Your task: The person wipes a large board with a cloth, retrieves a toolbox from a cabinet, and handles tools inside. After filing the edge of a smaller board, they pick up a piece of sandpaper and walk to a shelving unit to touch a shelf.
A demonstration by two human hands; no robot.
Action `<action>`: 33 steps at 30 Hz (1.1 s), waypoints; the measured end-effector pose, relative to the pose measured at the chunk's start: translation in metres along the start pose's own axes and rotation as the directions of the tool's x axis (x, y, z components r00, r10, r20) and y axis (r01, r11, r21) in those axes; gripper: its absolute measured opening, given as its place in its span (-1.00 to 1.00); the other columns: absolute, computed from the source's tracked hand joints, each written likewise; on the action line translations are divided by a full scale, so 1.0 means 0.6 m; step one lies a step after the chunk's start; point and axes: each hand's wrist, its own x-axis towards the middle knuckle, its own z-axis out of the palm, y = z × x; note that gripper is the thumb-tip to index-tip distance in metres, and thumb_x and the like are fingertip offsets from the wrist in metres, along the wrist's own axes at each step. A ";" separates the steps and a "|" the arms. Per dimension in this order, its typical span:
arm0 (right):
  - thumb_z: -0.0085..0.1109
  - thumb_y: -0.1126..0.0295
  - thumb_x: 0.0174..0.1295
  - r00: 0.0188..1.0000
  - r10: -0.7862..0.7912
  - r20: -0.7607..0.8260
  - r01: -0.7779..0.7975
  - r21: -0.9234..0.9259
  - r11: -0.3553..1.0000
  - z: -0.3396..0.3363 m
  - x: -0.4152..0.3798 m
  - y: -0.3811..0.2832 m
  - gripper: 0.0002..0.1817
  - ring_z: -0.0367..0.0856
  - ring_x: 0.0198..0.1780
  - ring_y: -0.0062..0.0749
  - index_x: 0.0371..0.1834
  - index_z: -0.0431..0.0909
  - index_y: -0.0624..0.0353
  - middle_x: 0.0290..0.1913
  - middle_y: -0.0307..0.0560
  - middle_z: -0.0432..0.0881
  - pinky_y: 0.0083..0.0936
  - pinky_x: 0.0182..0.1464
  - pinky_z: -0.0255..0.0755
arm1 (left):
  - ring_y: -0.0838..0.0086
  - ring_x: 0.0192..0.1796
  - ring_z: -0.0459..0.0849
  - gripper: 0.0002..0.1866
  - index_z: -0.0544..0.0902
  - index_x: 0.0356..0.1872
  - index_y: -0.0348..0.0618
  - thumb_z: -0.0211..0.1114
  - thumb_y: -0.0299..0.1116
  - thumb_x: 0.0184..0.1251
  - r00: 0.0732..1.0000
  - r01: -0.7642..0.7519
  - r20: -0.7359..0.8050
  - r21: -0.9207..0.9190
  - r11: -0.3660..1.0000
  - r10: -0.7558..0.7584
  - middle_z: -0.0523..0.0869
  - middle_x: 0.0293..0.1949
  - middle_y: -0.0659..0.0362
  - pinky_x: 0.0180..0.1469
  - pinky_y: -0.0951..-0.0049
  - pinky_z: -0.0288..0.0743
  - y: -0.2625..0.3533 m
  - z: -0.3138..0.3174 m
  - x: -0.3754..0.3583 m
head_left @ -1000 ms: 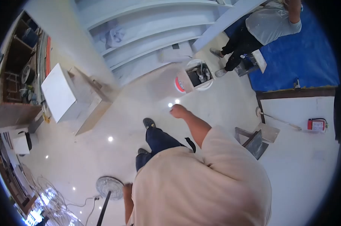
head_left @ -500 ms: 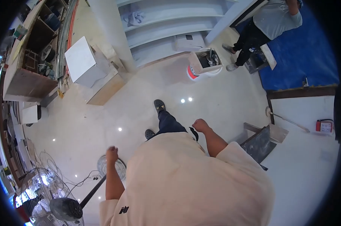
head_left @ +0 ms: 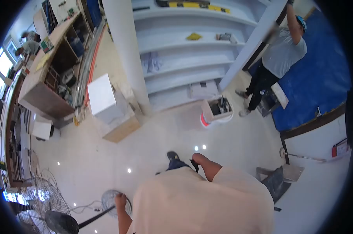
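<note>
My left hand (head_left: 120,200) hangs low at my left side, its fingers loosely curled with nothing visible in them. It overlaps the round base (head_left: 109,195) of a standing fan (head_left: 61,221) in the view; I see no grip on the pole. On the other side, my right hand (head_left: 200,158) is curled in front of my hip. A narrow black strap-like thing (head_left: 194,165) shows right against it; whether the fingers hold it or it hangs from my clothing cannot be made out. One dark clog (head_left: 172,155) of mine is on the glossy floor.
White shelves (head_left: 188,46) stand ahead. Before them a wooden box (head_left: 216,109) of tools rests on a bucket (head_left: 205,120). A co-worker (head_left: 284,56) reaches up at right near a blue sheet (head_left: 321,74). White boxes (head_left: 102,94) and a wooden cabinet (head_left: 43,93) are at left.
The view has tilted up, showing more of the shelves and people at the far left. The co-worker's arm is now raised. My left hand has dropped back toward the fan base.
</note>
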 end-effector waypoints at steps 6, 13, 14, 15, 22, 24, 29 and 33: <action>0.01 0.31 0.17 0.922 -0.370 -0.111 0.214 -0.650 0.729 -0.229 0.112 -0.055 -0.72 0.62 -0.08 0.07 -0.31 0.67 0.25 -0.16 0.18 0.66 -0.16 0.04 0.48 | 0.29 -0.35 0.73 -0.71 0.67 -0.20 -0.41 0.32 -0.37 0.13 0.971 -0.230 -0.017 0.202 0.952 0.238 0.74 -0.41 -0.05 -0.24 0.32 0.59 0.070 0.043 -0.019; -0.04 0.09 0.29 0.872 -0.085 -0.482 0.216 0.224 0.950 -0.274 0.016 -0.196 -0.58 0.54 0.05 0.10 -0.17 0.63 0.22 -0.03 0.22 0.60 -0.10 0.11 0.41 | 0.20 -0.31 0.73 -0.70 0.71 -0.27 -0.33 0.32 -0.26 0.12 0.951 -0.301 0.211 0.454 0.839 0.227 0.74 -0.40 -0.06 -0.21 0.26 0.59 0.016 0.069 0.014; -0.04 0.13 0.27 0.892 -0.116 -0.436 0.211 0.177 0.961 -0.250 0.023 -0.191 -0.61 0.55 0.04 0.09 -0.16 0.62 0.23 -0.03 0.23 0.60 -0.11 0.09 0.43 | 0.19 -0.31 0.73 -0.70 0.71 -0.27 -0.33 0.32 -0.25 0.12 0.948 -0.306 0.232 0.467 0.829 0.219 0.74 -0.39 -0.06 -0.21 0.26 0.59 0.015 0.066 0.022; -0.03 0.17 0.25 0.912 -0.144 -0.385 0.207 0.128 0.970 -0.222 0.035 -0.179 -0.64 0.56 0.04 0.07 -0.16 0.61 0.23 -0.04 0.23 0.60 -0.12 0.07 0.44 | 0.18 -0.30 0.73 -0.69 0.71 -0.28 -0.32 0.31 -0.23 0.13 0.944 -0.313 0.248 0.480 0.820 0.215 0.74 -0.39 -0.06 -0.21 0.25 0.58 0.014 0.063 0.029; 0.11 0.50 0.02 0.874 0.130 -0.469 -0.039 0.199 0.979 -0.082 -0.025 -0.019 -0.72 0.62 -0.03 -0.05 -0.15 0.59 0.19 -0.14 0.10 0.65 -0.21 0.01 0.51 | 0.12 -0.29 0.72 -0.65 0.72 -0.33 -0.28 0.29 -0.13 0.15 0.910 -0.400 0.321 0.517 0.757 0.262 0.74 -0.37 -0.08 -0.19 0.22 0.58 0.032 0.047 0.091; 0.12 0.50 0.02 0.861 0.095 -0.499 0.033 0.242 0.970 -0.056 -0.023 0.024 -0.73 0.62 -0.03 -0.05 -0.17 0.59 0.20 -0.16 0.10 0.65 -0.21 0.01 0.51 | 0.10 -0.28 0.72 -0.64 0.73 -0.35 -0.27 0.28 -0.10 0.15 0.898 -0.426 0.340 0.524 0.738 0.277 0.73 -0.37 -0.08 -0.18 0.20 0.58 0.043 0.045 0.104; 0.10 0.31 0.19 0.844 0.219 -0.489 -0.059 0.322 0.945 -0.066 -0.107 0.012 -0.77 0.62 -0.03 -0.04 -0.16 0.61 0.16 -0.14 0.07 0.67 -0.23 0.04 0.49 | 0.05 -0.27 0.71 -0.60 0.73 -0.38 -0.24 0.27 -0.03 0.16 0.848 -0.522 0.413 0.543 0.658 0.332 0.73 -0.35 -0.09 -0.17 0.18 0.57 0.087 0.048 0.123; -0.04 0.20 0.30 0.784 0.462 -0.414 -0.195 0.542 0.818 -0.090 -0.194 -0.042 -0.68 0.61 0.03 -0.02 -0.14 0.60 0.17 -0.05 0.09 0.65 -0.19 0.07 0.48 | 0.01 -0.24 0.70 -0.55 0.73 -0.43 -0.23 0.23 0.04 0.18 0.875 -0.481 0.365 0.582 0.656 0.318 0.72 -0.35 -0.12 -0.15 0.15 0.57 0.151 0.054 0.104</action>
